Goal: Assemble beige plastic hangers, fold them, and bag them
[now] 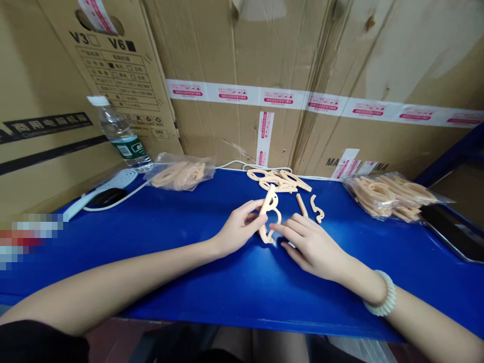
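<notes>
Peach plastic piece (pixel 270 204), held upright over middle of blue table (pixel 181 267), left hand (pixel 239 231) pinching it between thumb and fingers, right hand (pixel 310 245) loosely spread, fingertips touching its lower end, loose pile of like pieces (pixel 278 180) just behind, water bottle (pixel 120 133) far left.

- Bare hands: two, the left hand (pixel 238 229) and the right hand (pixel 312 247).
- Peach-coloured curved plastic piece (pixel 270 209) between the hands: one.
- Peach pieces lying singly on the blue tabletop (pixel 170 237): two, a straight strip (pixel 301 204) and a hooked piece (pixel 317 209).
- Tangled heap of peach pieces (pixel 278 180): one (its pieces overlap too much to count).
- Clear plastic bags of peach pieces: two, the left bag (pixel 179 174) and the right bag (pixel 389 196).
- Clear plastic water bottle with a white cap (pixel 121 133): one.
- White bead bracelet (pixel 381 295): one.
</notes>
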Demonstrator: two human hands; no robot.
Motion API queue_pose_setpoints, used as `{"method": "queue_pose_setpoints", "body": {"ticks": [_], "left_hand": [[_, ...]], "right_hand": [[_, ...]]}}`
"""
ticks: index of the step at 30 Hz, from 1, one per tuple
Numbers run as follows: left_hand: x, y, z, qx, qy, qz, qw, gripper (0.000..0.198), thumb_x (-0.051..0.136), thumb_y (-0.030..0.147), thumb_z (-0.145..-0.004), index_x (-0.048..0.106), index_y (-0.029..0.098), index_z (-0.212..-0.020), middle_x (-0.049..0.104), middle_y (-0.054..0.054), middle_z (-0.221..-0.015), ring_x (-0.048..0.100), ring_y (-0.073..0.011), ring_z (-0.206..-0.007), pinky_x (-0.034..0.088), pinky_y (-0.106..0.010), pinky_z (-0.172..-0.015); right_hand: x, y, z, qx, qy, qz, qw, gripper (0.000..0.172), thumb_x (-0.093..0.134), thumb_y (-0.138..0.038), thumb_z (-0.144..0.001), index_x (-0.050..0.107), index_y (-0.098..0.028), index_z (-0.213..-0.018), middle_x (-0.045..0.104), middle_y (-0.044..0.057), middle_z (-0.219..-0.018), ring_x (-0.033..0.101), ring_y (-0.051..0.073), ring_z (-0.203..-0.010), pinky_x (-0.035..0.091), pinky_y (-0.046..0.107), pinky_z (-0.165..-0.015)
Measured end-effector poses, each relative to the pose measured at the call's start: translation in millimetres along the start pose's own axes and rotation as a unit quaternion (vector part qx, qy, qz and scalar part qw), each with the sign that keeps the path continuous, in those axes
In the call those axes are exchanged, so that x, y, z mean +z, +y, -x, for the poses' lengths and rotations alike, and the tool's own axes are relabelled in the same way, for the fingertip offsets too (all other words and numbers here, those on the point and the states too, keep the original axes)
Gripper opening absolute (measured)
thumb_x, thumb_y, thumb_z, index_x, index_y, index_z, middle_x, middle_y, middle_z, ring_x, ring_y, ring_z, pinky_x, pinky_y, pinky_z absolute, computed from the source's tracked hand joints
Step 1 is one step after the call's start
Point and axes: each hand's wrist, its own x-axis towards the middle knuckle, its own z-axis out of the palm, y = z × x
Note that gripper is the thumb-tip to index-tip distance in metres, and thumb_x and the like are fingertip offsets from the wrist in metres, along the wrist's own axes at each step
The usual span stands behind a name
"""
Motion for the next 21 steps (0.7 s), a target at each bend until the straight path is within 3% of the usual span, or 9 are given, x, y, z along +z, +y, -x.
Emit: {"method": "queue_pose_setpoints", "body": {"ticks": [4,8,11,14,17,21], "left_hand": [[-0.7,0.4,0.7,0.007,0.040,-0.024,0.999,0.040,0.063,0.034,-0.092,0.061,0.014,-0.127,0.066,-0.010,-0.112,0.068,-0.0172,-0.085,0.059,-0.027,-0.076],[-1.7,-0.9,1.3,0.022,0.048,-0.021,0.998,0.036,0.062,0.035,-0.094,0.063,0.014,-0.124,0.061,-0.005,-0.094,0.064,-0.0137,-0.072,0.058,-0.025,-0.067],[-2.4,-0.8,2.7,0.054,0.040,-0.046,0.997,0.033,0.060,0.033,-0.096,0.066,0.015,-0.123,0.056,-0.004,-0.095,0.064,-0.0129,-0.073,0.057,-0.024,-0.067],[-3.0,1.9,4.9,0.088,0.027,-0.110,0.990,0.030,0.059,0.030,-0.097,0.070,0.015,-0.121,0.057,-0.004,-0.096,0.062,-0.0132,-0.079,0.055,-0.022,-0.067],[-3.1,4.7,6.8,0.115,0.024,-0.154,0.981,0.028,0.060,0.028,-0.097,0.072,0.016,-0.119,0.060,-0.004,-0.092,0.062,-0.0140,-0.084,0.052,-0.021,-0.070],[-3.3,3.6,7.3,0.110,0.034,-0.154,0.981,0.025,0.059,0.028,-0.097,0.073,0.015,-0.115,0.061,-0.005,-0.093,0.062,-0.0136,-0.081,0.052,-0.022,-0.069]], "right_hand": [[0.0,1.3,1.8,0.013,0.004,-0.031,0.999,0.031,0.047,-0.017,-0.100,0.061,-0.014,-0.127,0.067,0.012,-0.096,0.056,0.025,-0.087,0.051,0.041,-0.077],[-1.5,0.9,2.7,0.059,0.043,-0.158,0.985,0.030,0.053,-0.017,-0.097,0.062,-0.019,-0.125,0.064,0.010,-0.101,0.059,0.023,-0.092,0.053,0.041,-0.084],[-5.4,-0.7,2.6,0.092,0.097,-0.251,0.959,0.036,0.061,-0.022,-0.095,0.061,-0.024,-0.131,0.059,0.012,-0.125,0.057,0.026,-0.119,0.050,0.045,-0.103],[-7.4,-0.6,2.4,0.105,0.101,-0.342,0.928,0.050,0.067,-0.029,-0.094,0.056,-0.031,-0.142,0.047,0.010,-0.151,0.040,0.029,-0.145,0.039,0.049,-0.117],[-6.5,1.8,2.6,0.118,0.081,-0.444,0.885,0.055,0.068,-0.035,-0.094,0.052,-0.035,-0.147,0.045,0.007,-0.157,0.041,0.029,-0.146,0.039,0.049,-0.118],[-8.1,4.0,1.7,0.167,0.116,-0.494,0.846,0.040,0.070,-0.038,-0.093,0.066,-0.031,-0.133,0.060,0.008,-0.144,0.052,0.028,-0.138,0.043,0.047,-0.115]]}}
